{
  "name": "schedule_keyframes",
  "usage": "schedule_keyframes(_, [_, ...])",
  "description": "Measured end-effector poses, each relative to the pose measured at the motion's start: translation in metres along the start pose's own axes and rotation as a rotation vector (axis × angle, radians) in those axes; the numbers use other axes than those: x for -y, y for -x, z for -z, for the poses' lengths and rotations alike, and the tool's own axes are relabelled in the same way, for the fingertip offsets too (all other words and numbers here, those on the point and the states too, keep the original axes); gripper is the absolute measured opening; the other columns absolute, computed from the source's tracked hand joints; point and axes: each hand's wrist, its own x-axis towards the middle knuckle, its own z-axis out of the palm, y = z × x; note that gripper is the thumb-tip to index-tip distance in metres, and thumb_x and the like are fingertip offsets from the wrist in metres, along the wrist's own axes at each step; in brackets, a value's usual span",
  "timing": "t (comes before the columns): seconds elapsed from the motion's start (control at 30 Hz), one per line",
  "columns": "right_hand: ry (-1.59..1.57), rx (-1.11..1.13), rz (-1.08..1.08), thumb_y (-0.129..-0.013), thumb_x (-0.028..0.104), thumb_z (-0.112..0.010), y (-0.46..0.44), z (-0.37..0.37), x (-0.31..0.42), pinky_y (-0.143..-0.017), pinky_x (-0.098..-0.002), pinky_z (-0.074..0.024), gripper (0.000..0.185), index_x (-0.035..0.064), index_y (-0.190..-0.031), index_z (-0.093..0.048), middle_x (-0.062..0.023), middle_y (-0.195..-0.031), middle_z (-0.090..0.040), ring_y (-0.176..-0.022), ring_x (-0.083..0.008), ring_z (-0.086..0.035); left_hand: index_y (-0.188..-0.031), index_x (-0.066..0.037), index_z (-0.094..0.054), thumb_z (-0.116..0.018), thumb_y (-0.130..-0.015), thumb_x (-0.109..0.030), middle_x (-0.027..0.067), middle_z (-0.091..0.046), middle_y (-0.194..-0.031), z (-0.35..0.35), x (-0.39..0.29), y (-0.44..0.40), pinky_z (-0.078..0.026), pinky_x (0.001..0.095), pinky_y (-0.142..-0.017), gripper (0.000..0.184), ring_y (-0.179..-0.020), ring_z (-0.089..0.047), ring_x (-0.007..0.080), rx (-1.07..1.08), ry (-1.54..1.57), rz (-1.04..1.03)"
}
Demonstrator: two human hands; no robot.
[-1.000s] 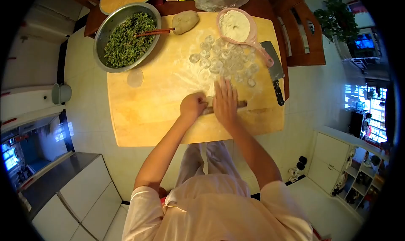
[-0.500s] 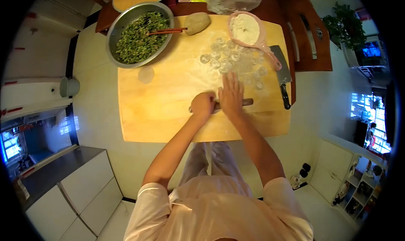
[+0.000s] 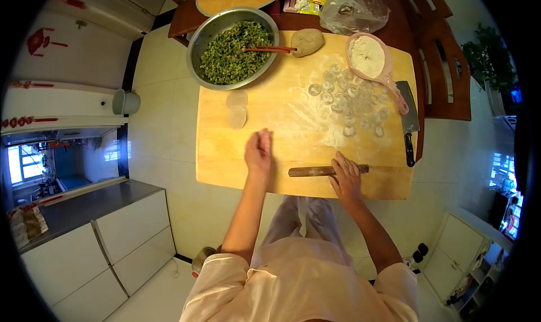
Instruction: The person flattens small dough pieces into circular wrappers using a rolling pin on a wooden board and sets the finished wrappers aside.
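My right hand (image 3: 346, 178) lies over the right end of a wooden rolling pin (image 3: 313, 171) near the board's front edge, fingers across it. To its left, my left hand (image 3: 259, 153) is over the board with fingers loosely extended and nothing visible in it. Beyond that hand, two thin round dough wrappers (image 3: 238, 117) lie touching or slightly overlapping. Several small flattened dough pieces (image 3: 340, 102) are scattered on the floured wooden board (image 3: 225, 158), right of centre.
A metal bowl (image 3: 194, 57) of chopped green filling stands at the back left, chopsticks (image 3: 267, 49) across its rim. Behind are a dough lump (image 3: 307, 42), a pink scoop (image 3: 389, 77) of flour and a plastic bag (image 3: 355, 9). A cleaver (image 3: 408, 110) lies along the right edge.
My left hand has left the rolling pin and moved left. A second wrapper now lies by the first. My right hand has shifted toward the pin's right end. The view has turned left.
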Motion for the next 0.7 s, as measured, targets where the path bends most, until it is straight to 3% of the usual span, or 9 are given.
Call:
schedule_keyframes(0.03, [0.005,0.02,0.003,-0.077,0.011,-0.071,-0.002,0.0,-0.002,-0.105,-0.0453,-0.0364,0.048,0.0031,-0.122,-0.057,-0.013,-0.133,-0.052,-0.125,-0.0291,-0.048,-0.102,0.001,-0.061,-0.053,-0.095,-0.005,0.0087,-0.067,-0.089,-0.001,0.012,0.002,-0.058,0.0235,-0.072,0.012,-0.075,-0.065,0.0132,0.011,-0.026,0.103])
schedule_keyframes(0.07, [0.014,0.04,-0.001,-0.078,0.012,-0.069,-0.003,0.001,-0.003,-0.104,-0.0452,-0.0372,0.045,0.0032,-0.121,-0.058,-0.0123,-0.13,-0.054,-0.123,-0.0287,-0.05,-0.107,0.004,-0.06,-0.051,-0.098,-0.009,0.0163,-0.069,-0.099,-0.002,0.022,0.003,-0.058,0.0249,-0.069,0.019,-0.081,-0.068,0.0211,0.195,-0.173,0.165])
schedule_keyframes(0.1, [0.02,0.049,0.021,-0.079,0.012,-0.067,-0.002,0.002,-0.005,-0.103,-0.0448,-0.0381,0.042,0.0033,-0.12,-0.058,-0.0116,-0.126,-0.056,-0.12,-0.0281,-0.051,-0.102,0.004,-0.063,-0.055,-0.096,-0.009,0.0115,-0.069,-0.091,-0.031,0.035,0.024,-0.057,0.0251,-0.074,0.016,-0.079,-0.067,0.0147,0.238,-0.298,0.093])
schedule_keyframes(0.17, [0.064,0.072,0.05,-0.082,0.012,-0.064,0.001,0.004,-0.015,-0.1,-0.044,-0.0401,0.036,0.0035,-0.116,-0.059,-0.0102,-0.118,-0.058,-0.115,-0.0267,-0.053,-0.102,0.002,-0.064,-0.058,-0.091,-0.003,0.0133,-0.069,-0.096,-0.057,0.078,0.023,-0.055,0.0292,-0.074,0.013,-0.08,-0.068,0.0213,0.452,-0.605,-0.056])
schedule_keyframes(0.27, [-0.02,0.086,0.082,-0.083,0.012,-0.059,0.002,0.013,-0.02,-0.097,-0.0425,-0.0417,0.031,0.0037,-0.113,-0.061,-0.009,-0.11,-0.058,-0.109,-0.0261,-0.055,-0.1,0.0,-0.065,-0.058,-0.086,-0.001,0.0138,-0.067,-0.101,-0.107,0.099,0.03,-0.054,0.0351,-0.075,0.016,-0.085,-0.066,0.03,0.858,-1.389,-0.761])
schedule_keyframes(0.37, [0.033,0.024,0.084,-0.082,0.012,-0.059,0.005,0.017,-0.041,-0.095,-0.0408,-0.0426,0.03,0.004,-0.111,-0.062,-0.0089,-0.108,-0.058,-0.106,-0.0259,-0.055,-0.101,-0.008,-0.065,-0.06,-0.078,-0.002,0.0166,-0.061,-0.093,-0.139,0.123,0.019,-0.051,0.041,-0.074,0.024,-0.087,-0.062,0.0343,1.233,-1.527,-0.862])
schedule_keyframes(0.5, [0.099,-0.026,0.058,-0.083,0.013,-0.058,-0.003,0.03,-0.07,-0.095,-0.0403,-0.0425,0.029,0.0043,-0.11,-0.062,-0.0083,-0.108,-0.057,-0.106,-0.0258,-0.054,-0.092,-0.007,-0.064,-0.055,-0.083,-0.012,0.0157,-0.06,-0.091,-0.153,0.142,0.004,-0.05,0.0408,-0.078,0.014,-0.092,-0.06,0.033,1.542,-1.737,-1.197])
schedule_keyframes(0.6, [0.034,0.015,0.033,-0.084,0.013,-0.058,-0.011,0.034,-0.079,-0.095,-0.0404,-0.0421,0.028,0.0053,-0.111,-0.061,-0.0087,-0.108,-0.057,-0.108,-0.0268,-0.053,-0.085,-0.004,-0.063,-0.057,-0.081,-0.012,0.016,-0.06,-0.088,-0.159,0.145,-0.004,-0.05,0.0408,-0.074,0.011,-0.087,-0.061,0.0322,1.434,-2.006,-1.24])
schedule_keyframes(0.7, [-0.002,0.077,0.078,-0.084,0.013,-0.059,-0.011,0.035,-0.079,-0.096,-0.0403,-0.0415,0.029,0.0048,-0.112,-0.06,-0.0093,-0.108,-0.056,-0.109,-0.0271,-0.052,-0.082,-0.004,-0.065,-0.057,-0.08,-0.009,0.017,-0.061,-0.084,-0.175,0.1,0.014,-0.049,0.0402,-0.074,0.01,-0.083,-0.062,0.0324,1.323,-1.689,-0.661])
